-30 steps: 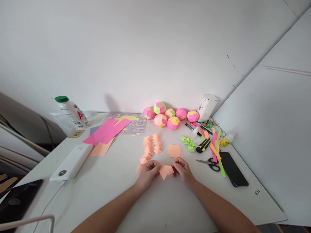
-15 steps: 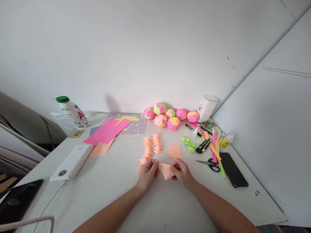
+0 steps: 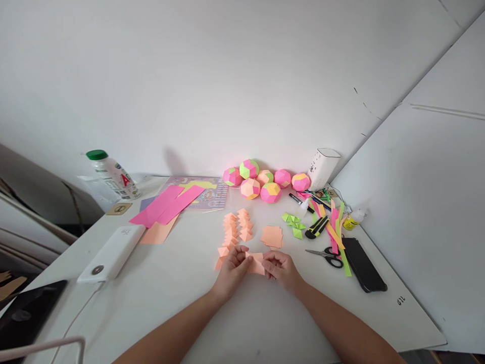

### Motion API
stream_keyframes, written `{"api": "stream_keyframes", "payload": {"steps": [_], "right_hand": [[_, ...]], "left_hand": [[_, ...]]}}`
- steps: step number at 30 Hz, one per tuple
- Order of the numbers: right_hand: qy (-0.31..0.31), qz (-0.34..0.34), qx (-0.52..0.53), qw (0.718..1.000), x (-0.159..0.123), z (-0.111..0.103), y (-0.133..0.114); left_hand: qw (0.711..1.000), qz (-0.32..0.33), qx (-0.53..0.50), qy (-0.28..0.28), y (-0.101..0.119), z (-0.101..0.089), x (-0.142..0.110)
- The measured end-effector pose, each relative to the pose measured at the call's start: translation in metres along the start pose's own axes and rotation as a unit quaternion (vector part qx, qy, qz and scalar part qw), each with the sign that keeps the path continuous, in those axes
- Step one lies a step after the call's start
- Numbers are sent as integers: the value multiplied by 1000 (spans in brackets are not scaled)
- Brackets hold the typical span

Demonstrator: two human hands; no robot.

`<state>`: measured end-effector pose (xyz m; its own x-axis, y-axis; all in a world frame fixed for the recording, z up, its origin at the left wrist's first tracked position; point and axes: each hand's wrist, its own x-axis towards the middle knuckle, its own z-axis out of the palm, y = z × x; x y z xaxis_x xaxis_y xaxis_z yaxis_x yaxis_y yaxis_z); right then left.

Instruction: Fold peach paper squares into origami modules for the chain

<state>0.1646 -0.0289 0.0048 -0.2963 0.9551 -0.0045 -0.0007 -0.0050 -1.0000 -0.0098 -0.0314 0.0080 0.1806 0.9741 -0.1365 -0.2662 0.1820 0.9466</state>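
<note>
Between my two hands is a small peach paper square (image 3: pixel 256 264), held above the table near its middle. My left hand (image 3: pixel 233 267) pinches its left edge, thumb on top. At the right edge, the fingers of my right hand (image 3: pixel 281 268) close on the same paper. Just beyond lies a stack of peach paper squares (image 3: pixel 272 236). Two rows of folded peach paper pieces (image 3: pixel 230 232) stand to the left of the stack, the nearest piece partly behind my left hand. Several folded green paper pieces (image 3: pixel 293 223) lie to its right.
Faceted paper balls (image 3: pixel 250 188) line the wall. At right lie scissors (image 3: pixel 329 257), a box cutter (image 3: pixel 317 227), paper strips (image 3: pixel 337 232), a glue bottle (image 3: pixel 353 220) and a black phone (image 3: pixel 366 265). At left are pink sheets (image 3: pixel 170 207), a power bank (image 3: pixel 111 255) and a bottle (image 3: pixel 113 174).
The peach paper has turned from a corner-down position to lying squarer between my hands. My left hand, which was just off its edge, now grips it.
</note>
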Motion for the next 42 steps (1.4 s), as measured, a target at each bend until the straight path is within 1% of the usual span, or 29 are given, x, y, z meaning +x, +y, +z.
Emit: {"api": "stream_keyframes", "payload": {"steps": [3, 8, 13, 15, 21, 23, 27, 30, 32, 35, 37, 42], "right_hand": [[12, 6, 6, 1000, 1, 1, 4], [10, 24, 41, 999, 2, 1, 4], [8, 39, 50, 998, 2, -1, 2], [7, 37, 42, 998, 2, -1, 3], [6, 48, 27, 998, 3, -2, 6], [2, 55, 20, 998, 3, -2, 5], [-7, 55, 14, 998, 2, -2, 3], [-9, 52, 18, 998, 1, -2, 3], [-2, 55, 19, 998, 2, -2, 4], [7, 59, 12, 998, 2, -2, 5], [1, 56, 9, 998, 3, -2, 4], [-6, 26, 7, 1000, 2, -2, 2]], "left_hand": [[1000, 6, -6, -20, -4, 0, 0], [999, 12, 5, -29, -8, 0, -1], [996, 8, 23, -87, -6, -2, -2], [995, 8, 39, -94, -5, -2, -3], [998, 49, 35, -35, -2, 2, -3], [996, 55, 62, -38, -2, 1, -3], [986, 80, 135, -61, -2, -3, -4], [982, 94, 151, -70, -3, -5, -4], [982, 100, 147, -65, -3, -5, -4], [983, 95, 149, -52, -3, -5, -4], [983, 82, 155, -48, -4, -5, -3], [984, 44, 169, -31, -5, -4, -3]]}}
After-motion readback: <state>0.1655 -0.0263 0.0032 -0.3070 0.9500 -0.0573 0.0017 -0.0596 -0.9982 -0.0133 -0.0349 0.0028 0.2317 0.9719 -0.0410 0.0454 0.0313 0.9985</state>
